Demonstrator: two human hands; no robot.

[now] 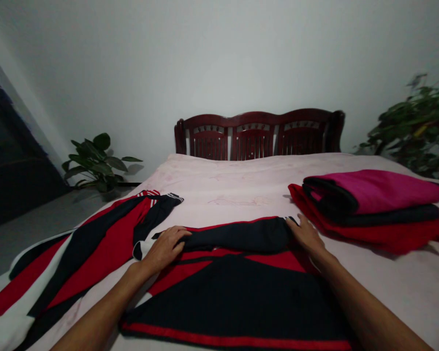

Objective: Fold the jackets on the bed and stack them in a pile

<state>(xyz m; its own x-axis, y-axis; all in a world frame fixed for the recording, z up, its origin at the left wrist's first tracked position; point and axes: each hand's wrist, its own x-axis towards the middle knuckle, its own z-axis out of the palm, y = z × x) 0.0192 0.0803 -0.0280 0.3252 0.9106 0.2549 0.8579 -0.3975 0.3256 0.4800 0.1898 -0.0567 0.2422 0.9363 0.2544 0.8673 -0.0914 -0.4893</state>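
Observation:
A black and red garment (237, 287) lies spread on the pale pink bed (241, 180) right in front of me. My left hand (165, 247) rests flat on its upper left part, fingers stretched over a folded black strip. At that strip's right end lies my right hand (307, 235), fingers spread and pressing on the cloth. Neither hand grips anything. A second garment in black, red and white (95, 243) stretches across the bed to the left of my left hand.
A folded stack in magenta, black and red (369, 204) sits on the bed at the right. A dark red wooden headboard (257, 134) stands at the far end. Potted plants stand at the left (95, 161) and right (416, 126). Grey floor lies left of the bed.

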